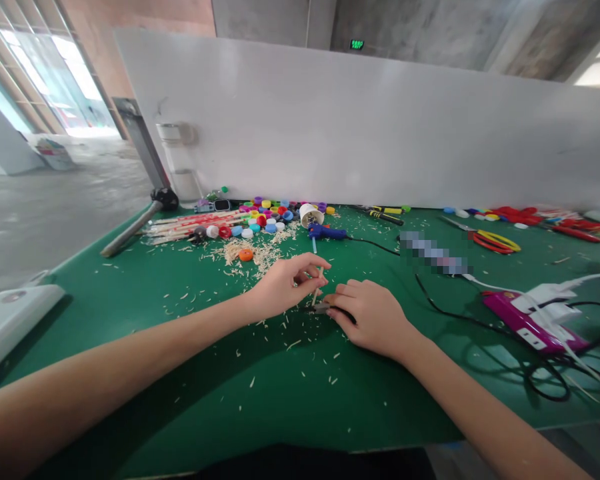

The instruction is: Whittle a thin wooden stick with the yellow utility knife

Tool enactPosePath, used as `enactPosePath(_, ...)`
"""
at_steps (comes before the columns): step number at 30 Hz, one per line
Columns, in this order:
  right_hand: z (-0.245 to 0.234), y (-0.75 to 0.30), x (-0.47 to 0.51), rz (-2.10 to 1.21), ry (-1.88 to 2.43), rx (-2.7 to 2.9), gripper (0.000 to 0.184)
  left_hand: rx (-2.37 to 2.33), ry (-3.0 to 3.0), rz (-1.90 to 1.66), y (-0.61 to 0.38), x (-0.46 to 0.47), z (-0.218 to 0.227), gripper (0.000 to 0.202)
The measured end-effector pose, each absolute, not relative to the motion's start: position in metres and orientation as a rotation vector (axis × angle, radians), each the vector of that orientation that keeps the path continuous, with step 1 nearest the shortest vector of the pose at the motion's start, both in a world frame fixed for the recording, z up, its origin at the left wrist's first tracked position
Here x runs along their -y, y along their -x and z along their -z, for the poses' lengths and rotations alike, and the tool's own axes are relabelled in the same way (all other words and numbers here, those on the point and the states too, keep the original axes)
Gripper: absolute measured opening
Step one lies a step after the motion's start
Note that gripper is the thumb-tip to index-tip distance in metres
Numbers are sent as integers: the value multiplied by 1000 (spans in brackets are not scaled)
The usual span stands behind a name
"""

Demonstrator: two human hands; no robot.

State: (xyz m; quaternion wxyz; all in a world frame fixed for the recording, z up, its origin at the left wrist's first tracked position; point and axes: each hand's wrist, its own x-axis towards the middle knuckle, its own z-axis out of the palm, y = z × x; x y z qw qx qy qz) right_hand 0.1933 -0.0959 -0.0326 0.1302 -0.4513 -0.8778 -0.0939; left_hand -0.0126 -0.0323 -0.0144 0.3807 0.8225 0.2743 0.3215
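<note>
My left hand point(290, 283) pinches a thin pale wooden stick point(317, 288) between thumb and fingers, its lower end slanting down toward the table. Close beside it, my right hand point(373, 313) is closed around a small tool point(322, 307) with a grey metal end and a dark handle. That metal end lies at the foot of the stick; whether the two touch I cannot tell. Most of the tool is hidden under my right fingers. Pale wood shavings point(294, 345) are scattered around both hands on the green table point(190, 407).
Behind my hands lie a blue glue gun point(327, 232), a white cup point(311, 215) and colourful bottle caps point(271, 228). Wrapped sticks point(195, 223) and a hammer point(133, 230) are at left. To the right are scissors point(495, 241) and a purple power strip point(527, 323) with cables.
</note>
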Motion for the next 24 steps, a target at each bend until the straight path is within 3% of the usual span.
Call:
enactPosePath(6,37,-193,101,488,1273,2394,24,-644,-2095,-832,12,30,18,28)
enactPosePath(13,31,-194,95,275,1316,2540,23,-634,-2065,-822,14,33,16,30)
enactPosePath(20,38,-192,100,467,1299,2426,25,-589,-2056,-821,12,33,17,30)
enactPosePath(24,34,-193,97,382,1305,2495,24,-613,-2059,-806,14,33,18,30)
